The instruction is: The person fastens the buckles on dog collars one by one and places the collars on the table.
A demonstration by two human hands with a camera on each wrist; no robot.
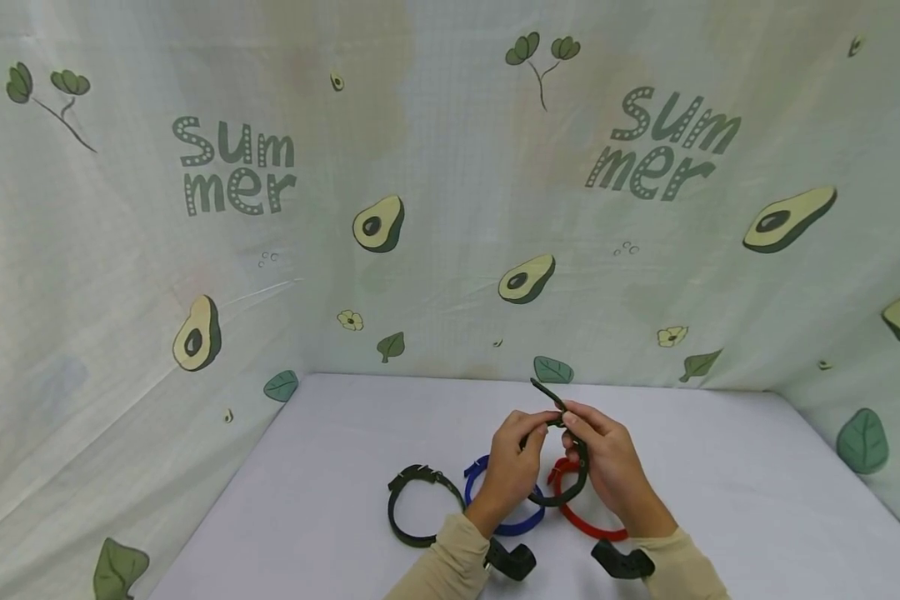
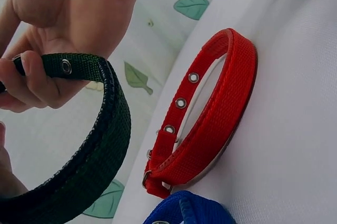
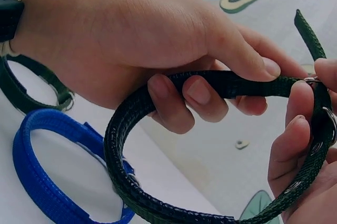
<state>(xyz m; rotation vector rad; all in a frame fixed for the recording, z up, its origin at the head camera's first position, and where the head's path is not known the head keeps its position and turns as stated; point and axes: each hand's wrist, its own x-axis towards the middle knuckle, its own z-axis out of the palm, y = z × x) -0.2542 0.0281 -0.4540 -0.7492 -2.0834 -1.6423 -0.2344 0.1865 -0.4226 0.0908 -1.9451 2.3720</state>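
Note:
My left hand pinches the strap of a dark green collar, thumb on top and fingertips curled beneath in the right wrist view. On the opposite side, my right hand grips the same collar at its metal buckle. The strap passes through the buckle, and its tapered end sticks up free. Held above the table, the collar forms a loop; a metal eyelet shows near the right fingers. Behind it lie a blue collar and a red collar, each a buckled loop.
Another dark green collar lies looped left of the blue one on the white table. A printed cloth with avocados and leaves hangs behind the table and at its sides. Black devices sit at both wrists.

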